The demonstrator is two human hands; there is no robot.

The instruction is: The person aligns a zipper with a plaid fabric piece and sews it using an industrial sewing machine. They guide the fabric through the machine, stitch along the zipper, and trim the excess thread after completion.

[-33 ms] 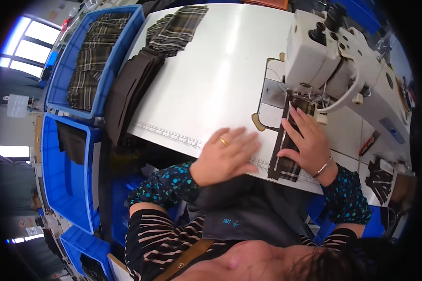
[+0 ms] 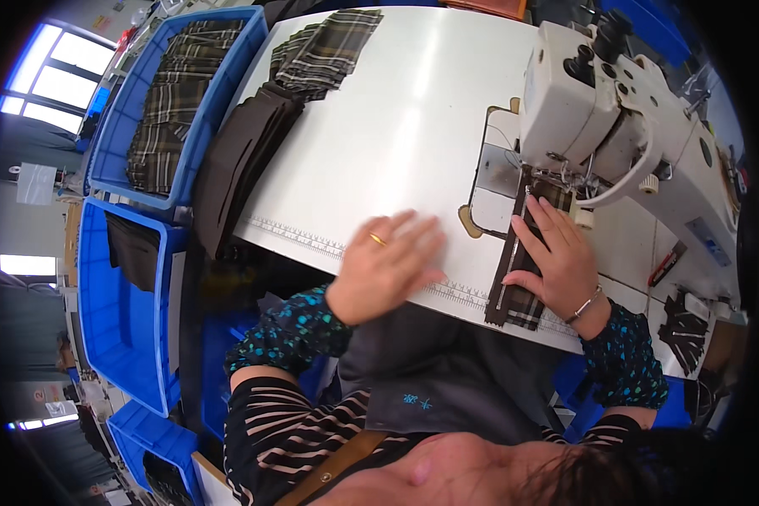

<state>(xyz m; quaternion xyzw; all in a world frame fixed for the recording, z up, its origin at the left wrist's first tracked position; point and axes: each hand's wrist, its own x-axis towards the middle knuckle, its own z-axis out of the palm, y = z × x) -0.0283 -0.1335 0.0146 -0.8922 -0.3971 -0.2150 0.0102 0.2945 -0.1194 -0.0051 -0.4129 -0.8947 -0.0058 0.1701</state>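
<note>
My right hand lies flat with spread fingers on a dark plaid fabric piece. A dark zipper with a pale row of teeth runs along the left side of that piece. The far end of both reaches under the presser foot area of a white sewing machine, where the needle is hard to make out. Above the near edge of the table, my left hand is held with fingers stretched out and blurred by motion. Nothing shows in it, and it is apart from the fabric.
A white table carries a printed ruler along its near edge. Dark fabric strips and plaid pieces lie at its left. Blue bins stand further left, one full of plaid pieces. A red-and-black cutter and loose zippers lie at right.
My left hand has moved left, further from the fabric. My right hand stays on the plaid piece. The whole view has shifted slightly.
</note>
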